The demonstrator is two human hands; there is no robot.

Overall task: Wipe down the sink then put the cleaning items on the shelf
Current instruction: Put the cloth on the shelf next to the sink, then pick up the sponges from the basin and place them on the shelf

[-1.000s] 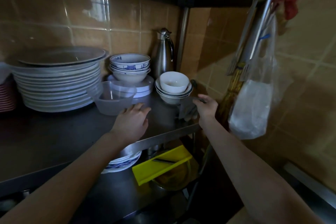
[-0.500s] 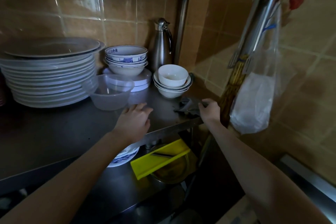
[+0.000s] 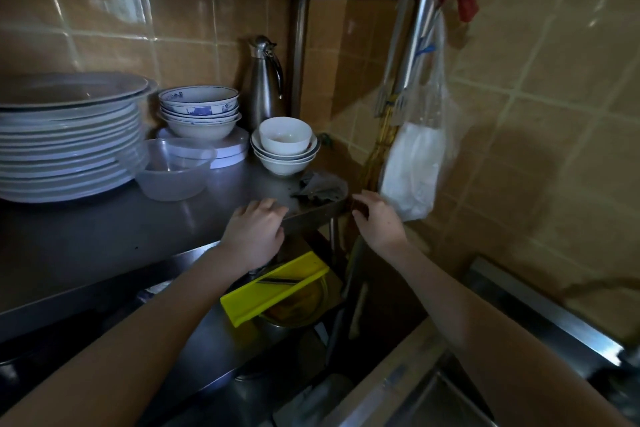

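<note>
A crumpled grey cloth lies at the front right corner of the steel shelf, just in front of a stack of white bowls. My right hand hovers just right of that corner, a little off the cloth, fingers apart and holding nothing. My left hand rests palm down on the shelf's front edge, left of the cloth, with nothing in it. The sink's steel rim shows at the lower right.
On the shelf stand a tall pile of white plates, a clear plastic bowl, blue-patterned bowls and a steel jug. A plastic bag hangs right of the corner. A yellow slicer lies on the lower shelf.
My right hand has let go of the grey cloth and drawn back to the right of the shelf corner. The cloth stays on the shelf. My left hand has hardly moved.
</note>
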